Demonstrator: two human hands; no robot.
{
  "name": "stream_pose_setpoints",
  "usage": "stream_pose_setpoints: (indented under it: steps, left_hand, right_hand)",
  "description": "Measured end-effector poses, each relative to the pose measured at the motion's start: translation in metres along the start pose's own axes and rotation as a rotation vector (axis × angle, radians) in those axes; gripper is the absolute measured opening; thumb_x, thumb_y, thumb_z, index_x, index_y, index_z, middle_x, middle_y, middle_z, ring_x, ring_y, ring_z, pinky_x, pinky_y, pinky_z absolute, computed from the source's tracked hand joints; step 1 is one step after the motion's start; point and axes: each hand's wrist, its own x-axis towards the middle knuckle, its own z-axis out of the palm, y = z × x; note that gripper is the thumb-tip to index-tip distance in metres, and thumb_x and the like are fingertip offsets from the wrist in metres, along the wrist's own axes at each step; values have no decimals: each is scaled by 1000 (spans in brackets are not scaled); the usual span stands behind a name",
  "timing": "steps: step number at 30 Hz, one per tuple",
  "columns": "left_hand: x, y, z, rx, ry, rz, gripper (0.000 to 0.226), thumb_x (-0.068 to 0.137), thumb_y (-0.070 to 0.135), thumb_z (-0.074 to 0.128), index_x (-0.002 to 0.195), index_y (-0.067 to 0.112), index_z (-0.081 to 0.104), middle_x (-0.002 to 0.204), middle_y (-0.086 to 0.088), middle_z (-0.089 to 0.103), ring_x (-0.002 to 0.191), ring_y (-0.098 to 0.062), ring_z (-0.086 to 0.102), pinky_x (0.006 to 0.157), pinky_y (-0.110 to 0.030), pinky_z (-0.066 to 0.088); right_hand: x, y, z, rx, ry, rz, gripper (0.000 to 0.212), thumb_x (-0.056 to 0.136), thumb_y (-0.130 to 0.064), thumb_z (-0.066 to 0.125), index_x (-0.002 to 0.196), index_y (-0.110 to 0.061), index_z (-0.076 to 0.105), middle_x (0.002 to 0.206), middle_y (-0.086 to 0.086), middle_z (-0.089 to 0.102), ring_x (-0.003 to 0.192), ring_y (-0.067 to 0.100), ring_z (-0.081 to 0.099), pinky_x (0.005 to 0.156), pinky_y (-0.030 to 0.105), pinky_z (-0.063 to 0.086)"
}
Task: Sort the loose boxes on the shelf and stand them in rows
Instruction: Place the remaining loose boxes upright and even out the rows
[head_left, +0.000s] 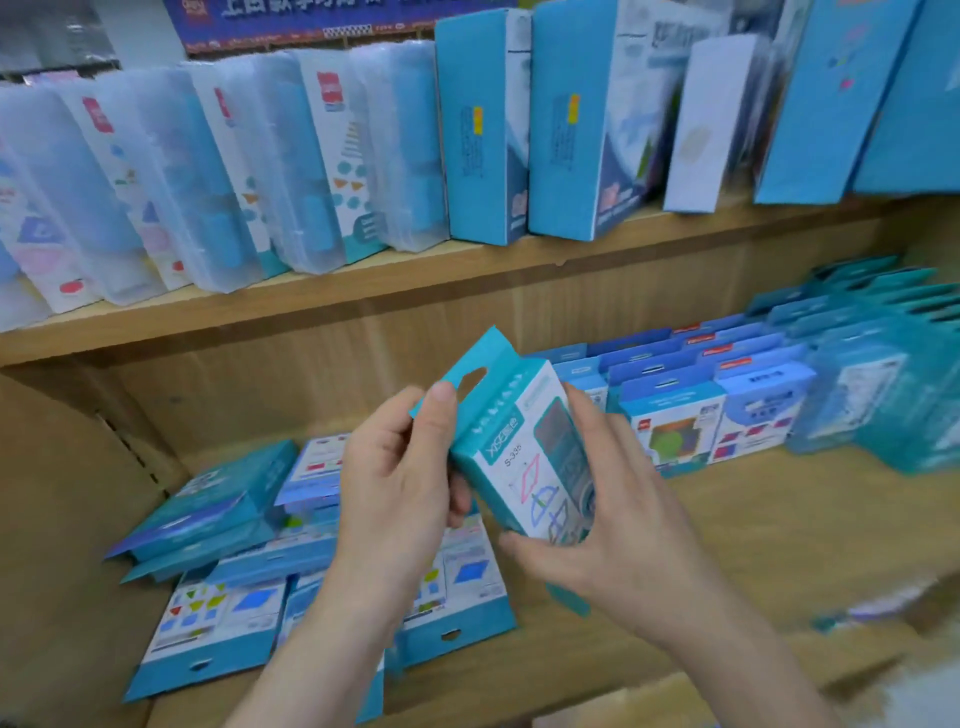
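Observation:
A teal and white box (524, 452) with a hang tab is held up in front of the lower shelf, tilted with its tab to the upper left. My left hand (400, 483) pinches its tab and upper left edge. My right hand (587, 514) grips its lower right side, fingers curled under the bottom. Below my left arm, several loose boxes (208, 608) lie flat in a messy pile on the lower shelf (753, 545). To the right, rows of standing boxes (717, 415) fill the back of that shelf.
The upper shelf (363, 301) carries clear plastic cases (218, 182) leaning left and tall blue boxes (483, 135) at the right. A wooden side wall (57, 493) closes the lower shelf on the left. Bare shelf board lies in front of the standing rows.

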Motion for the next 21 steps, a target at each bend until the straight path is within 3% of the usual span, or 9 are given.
stream_pose_setpoints:
  steps: [3,7,11,15,19,21]
  left_hand:
    - [-4,-6,35,-97,-94,-73,35,96,24,49,69,2,50,59,-20,49,36,-20,40,35,-22,31]
    - [-15,-8,99,-169,-260,-121,35,84,36,47,68,8,62,60,-19,56,37,-21,45,38,-22,36]
    - [-22,-4,185,-205,-451,-55,47,88,40,38,59,15,65,55,-11,59,42,-21,51,41,-24,41]
    - [-16,-14,279,-1,-580,113,13,85,25,52,81,28,64,69,-2,63,58,-18,57,50,-27,47]
    - [-17,-50,367,241,-626,169,18,87,20,63,99,33,60,81,10,61,71,-4,56,70,-27,49]
    - [-13,-61,402,354,-611,233,25,88,29,62,112,34,56,90,11,58,73,-2,55,75,-30,49]
  right_hand:
    - [-12,29,-26,-37,82,29,102,51,-63,63,139,-37,19,111,-21,34,102,0,43,75,21,42]
    - [-31,80,-70,-7,129,114,96,46,-59,65,133,-37,31,114,-20,39,101,2,47,79,32,50]
    - [-53,143,-128,165,228,185,86,43,-53,73,115,-65,28,112,-36,43,106,-7,47,83,13,42]
    - [-71,210,-191,256,399,304,88,44,-44,82,120,-46,38,116,-27,52,108,-6,53,80,7,44]
    - [-82,267,-237,266,504,354,86,53,-14,91,125,-30,46,114,-19,60,98,-7,58,74,3,43]
    - [-86,288,-250,227,515,373,80,57,-9,88,119,-39,47,108,-25,61,95,-6,60,73,4,44]
